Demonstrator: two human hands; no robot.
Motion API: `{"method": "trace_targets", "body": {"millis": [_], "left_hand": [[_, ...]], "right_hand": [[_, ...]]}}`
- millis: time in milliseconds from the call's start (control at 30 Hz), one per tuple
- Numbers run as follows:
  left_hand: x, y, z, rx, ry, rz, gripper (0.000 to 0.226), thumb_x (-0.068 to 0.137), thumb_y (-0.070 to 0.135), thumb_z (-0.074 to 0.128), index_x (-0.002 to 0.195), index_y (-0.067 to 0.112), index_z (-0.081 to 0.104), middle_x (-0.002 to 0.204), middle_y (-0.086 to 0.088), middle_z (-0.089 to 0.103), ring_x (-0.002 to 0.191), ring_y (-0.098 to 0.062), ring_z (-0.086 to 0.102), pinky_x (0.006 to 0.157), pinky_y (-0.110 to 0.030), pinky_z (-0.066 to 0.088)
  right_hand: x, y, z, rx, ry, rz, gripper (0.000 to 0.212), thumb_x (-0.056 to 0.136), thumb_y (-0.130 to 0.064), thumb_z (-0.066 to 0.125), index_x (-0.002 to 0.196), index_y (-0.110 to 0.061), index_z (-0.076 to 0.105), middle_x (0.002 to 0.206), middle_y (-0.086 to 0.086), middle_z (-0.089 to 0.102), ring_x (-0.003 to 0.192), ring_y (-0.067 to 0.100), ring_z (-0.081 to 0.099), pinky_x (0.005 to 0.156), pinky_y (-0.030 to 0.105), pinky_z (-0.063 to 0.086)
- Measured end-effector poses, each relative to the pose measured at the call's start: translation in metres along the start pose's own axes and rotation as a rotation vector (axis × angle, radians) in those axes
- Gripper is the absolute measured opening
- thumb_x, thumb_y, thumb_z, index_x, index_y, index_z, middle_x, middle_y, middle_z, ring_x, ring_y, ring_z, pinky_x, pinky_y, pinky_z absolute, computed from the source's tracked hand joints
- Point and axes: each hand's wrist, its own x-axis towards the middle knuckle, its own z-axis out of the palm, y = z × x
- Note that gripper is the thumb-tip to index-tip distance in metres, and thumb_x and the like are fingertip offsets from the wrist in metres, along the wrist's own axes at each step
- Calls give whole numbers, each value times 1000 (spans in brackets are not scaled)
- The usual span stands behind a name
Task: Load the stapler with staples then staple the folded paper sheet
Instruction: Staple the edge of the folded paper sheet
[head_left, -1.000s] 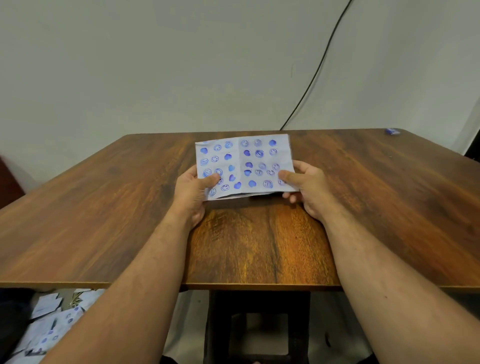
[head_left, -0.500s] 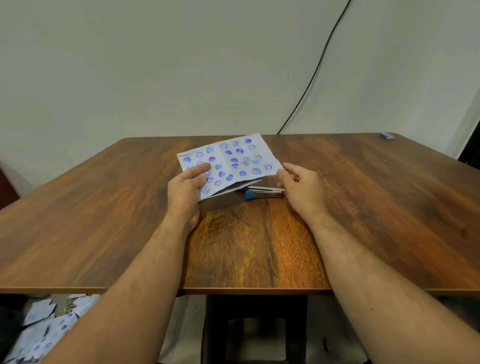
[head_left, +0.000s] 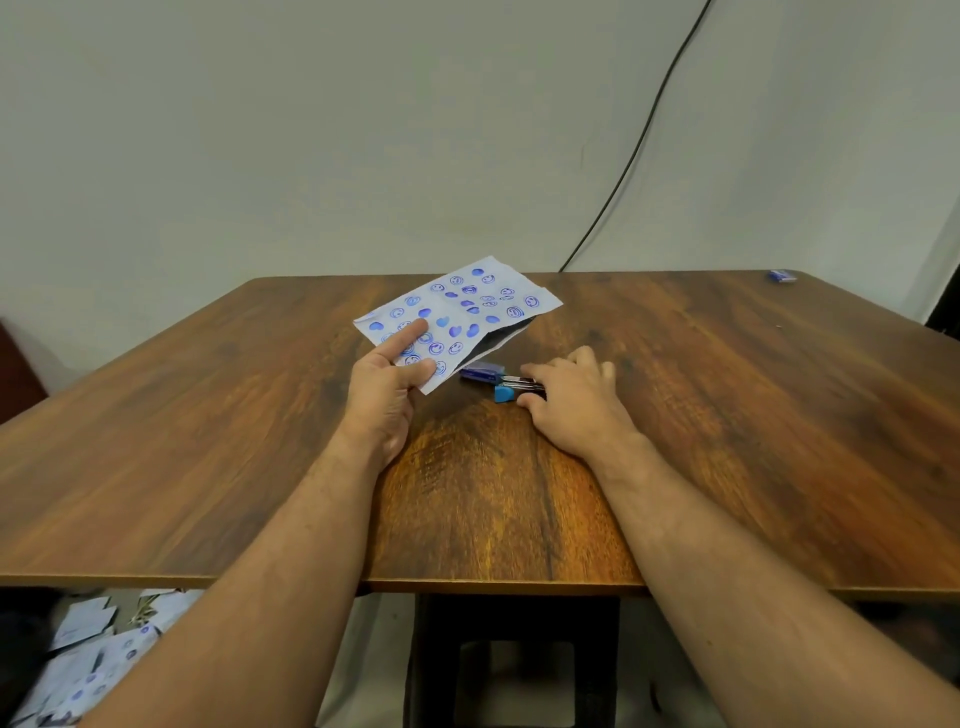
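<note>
Head view, hands at the bench (head_left: 727, 415). Left hand (head_left: 387, 395) pinched the near corner of the folded paper sheet (head_left: 457, 317) between thumb and forefinger, holding it lifted and tilted off the wood, well clear of the tool. Right hand (head_left: 571, 400) lay over the stapler (head_left: 506, 387), which rested on the bench just beside the sheet's lower edge; its grip was curled loosely about the body, fingertips touching, though whether it had closed firmly could not be told. A small blue box (head_left: 782, 276), possibly staples, sat at the far right corner. Judged step: taking up the stapler, with loading not yet begun. The next move called for a secure hold, the magazine opened, and staples fetched, probably with the paper set down first.
</note>
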Motion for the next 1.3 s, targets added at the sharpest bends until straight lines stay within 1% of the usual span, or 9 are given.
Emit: {"method": "trace_targets", "body": {"millis": [133, 400, 500, 667, 800, 967, 1100, 1167, 1300], "left_hand": [[0, 0, 0, -10, -7, -6, 55, 86, -22, 56, 134, 4, 63, 139, -17, 59, 114, -33, 68, 77, -30, 64], [-4, 4, 3, -11, -11, -14, 59, 85, -24, 55, 133, 8, 65, 133, -11, 62, 96, -23, 75, 64, -24, 61], [-2, 4, 1, -8, 5, -13, 60, 84, -24, 56, 131, 10, 67, 133, -12, 63, 97, -26, 75, 66, -27, 62], [4, 2, -2, -29, 22, -31, 60, 81, -26, 55, 126, 10, 70, 137, -16, 59, 106, -31, 73, 73, -32, 62], [5, 3, -3, -43, 35, -22, 59, 81, -25, 56, 127, 10, 69, 139, -15, 58, 108, -30, 71, 77, -34, 63], [1, 4, 0, -8, 56, -15, 58, 84, -18, 59, 132, 14, 66, 133, -9, 60, 74, -15, 68, 61, -24, 59], [0, 4, 0, -40, 27, -28, 60, 83, -19, 61, 136, 10, 62, 128, -17, 67, 80, -21, 75, 67, -32, 63], [-1, 5, 1, -45, 31, -21, 59, 83, -18, 61, 135, 10, 62, 125, -17, 68, 78, -19, 75, 62, -28, 61], [-1, 5, 0, -33, 36, -20, 58, 83, -18, 62, 134, 10, 64, 126, -17, 67, 78, -19, 72, 64, -27, 60]], "right_hand": [[-1, -1, -2, 72, 3, -48, 37, 98, -31, 57, 134, -30, 61, 125, -1, 64, 119, 21, 51, 99, 43, 32], [-10, -21, -6, 472, 11, -153, 26, 88, -21, 70, 111, -27, 58, 109, -5, 65, 93, 7, 59, 77, 16, 42], [-11, -30, -7, 513, 17, -176, 30, 81, -20, 73, 104, -28, 55, 96, -7, 66, 82, 7, 62, 70, 20, 48], [-12, -51, -9, 606, 54, -153, 51, 80, -16, 75, 121, -33, 48, 89, -12, 61, 76, 3, 62, 65, 13, 46], [-9, -61, -3, 678, 52, -80, 40, 80, -7, 71, 114, -24, 60, 81, -12, 58, 70, 1, 56, 58, 10, 42], [-2, -59, 2, 732, 45, 79, 26, 81, -14, 71, 105, -22, 64, 92, -12, 60, 81, 6, 58, 64, 16, 43], [5, -71, 1, 966, 79, 218, 17, 85, -37, 70, 85, -20, 66, 78, -3, 71, 75, 17, 70, 63, 35, 52], [8, -78, 2, 1062, 89, 284, 27, 88, -46, 67, 82, -19, 65, 73, -2, 74, 69, 13, 72, 60, 33, 48], [8, -78, 9, 1120, 91, 356, 27, 89, -46, 66, 88, -20, 63, 77, 2, 75, 46, 2, 53, 52, 27, 39]]}}
